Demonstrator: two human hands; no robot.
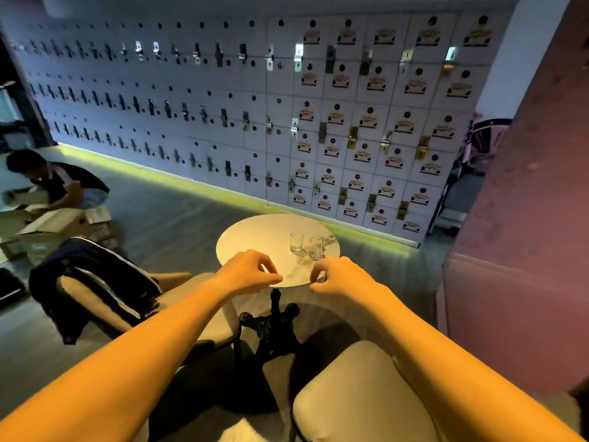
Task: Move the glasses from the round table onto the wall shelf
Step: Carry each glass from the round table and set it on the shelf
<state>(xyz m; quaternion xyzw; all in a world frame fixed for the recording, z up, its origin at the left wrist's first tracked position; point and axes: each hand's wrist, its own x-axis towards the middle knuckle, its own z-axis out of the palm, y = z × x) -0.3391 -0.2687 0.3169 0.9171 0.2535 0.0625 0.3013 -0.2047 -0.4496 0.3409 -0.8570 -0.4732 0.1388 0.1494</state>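
Meanwhile, Two Glasses Waiting on the Round Bench

Dim light is blurring much of the room, and the wall shelf is not showing anywhere in view. Two clear, straight-sided glasses (296,242) (316,248) are standing upright, just beside each other, on the far right part of the pale, smooth round bench (255,237), whose dark ornate pedestal is partly hiding behind the forearms. The left hand (247,272) and right hand (338,277) are hovering over the near rim, fingers loosely curled and gripping nothing. A dark jacket (95,282) is draping over a padded chair (204,320) at left. A cream cushioned seat (360,393) is running off the bottom edge.
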